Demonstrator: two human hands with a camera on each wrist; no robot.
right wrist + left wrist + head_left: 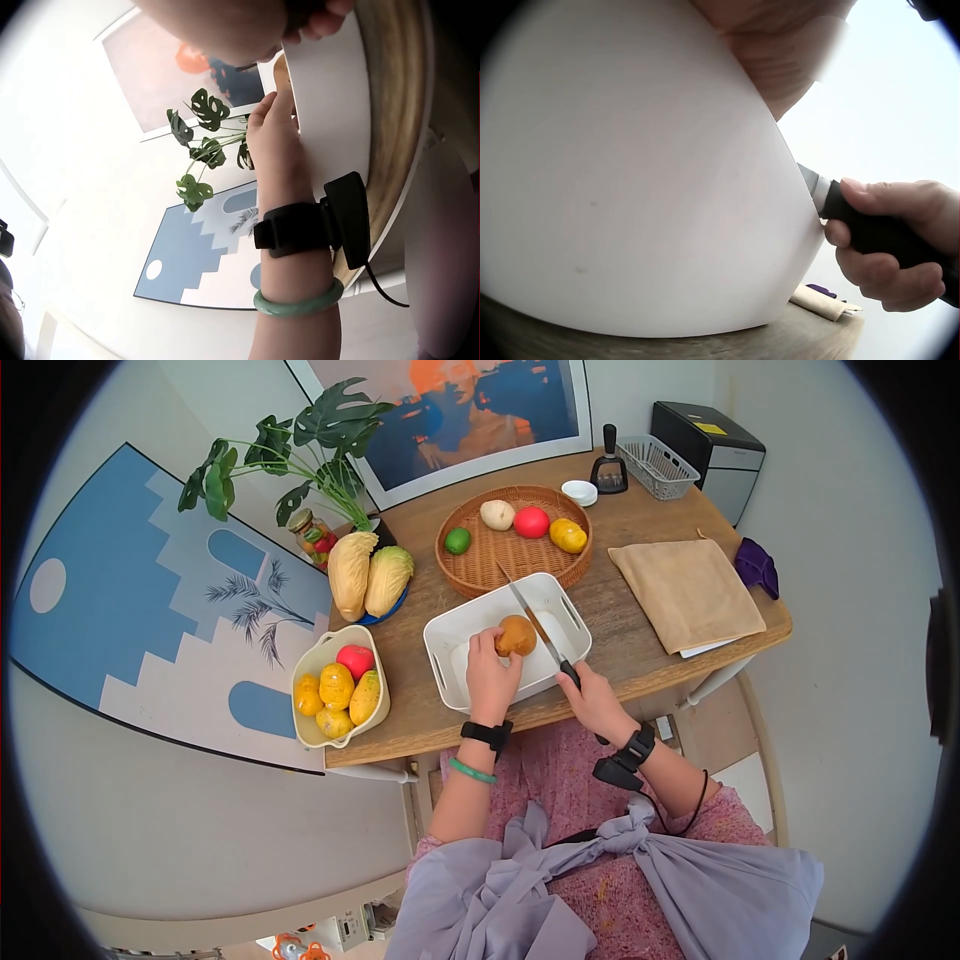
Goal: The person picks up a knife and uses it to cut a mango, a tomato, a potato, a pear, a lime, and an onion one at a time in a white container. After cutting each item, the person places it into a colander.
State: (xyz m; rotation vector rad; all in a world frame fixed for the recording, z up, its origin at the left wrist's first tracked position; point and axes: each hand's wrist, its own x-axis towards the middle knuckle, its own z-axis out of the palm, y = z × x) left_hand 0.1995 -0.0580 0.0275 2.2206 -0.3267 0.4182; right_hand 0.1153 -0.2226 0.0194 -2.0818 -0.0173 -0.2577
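While the left hand holds a brown potato with curled fingers over the white tray on the counter, the right hand grips a knife beside it. No writing can be read.

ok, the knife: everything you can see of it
The knife has a long, narrow, pale metal blade and a black handle. The right hand grips the handle at the near rim of the white tray. The blade angles up and away across the tray, passing just right of the brown potato that the left hand holds; whether it touches is unclear. The left wrist view shows fingers curled round the handle.
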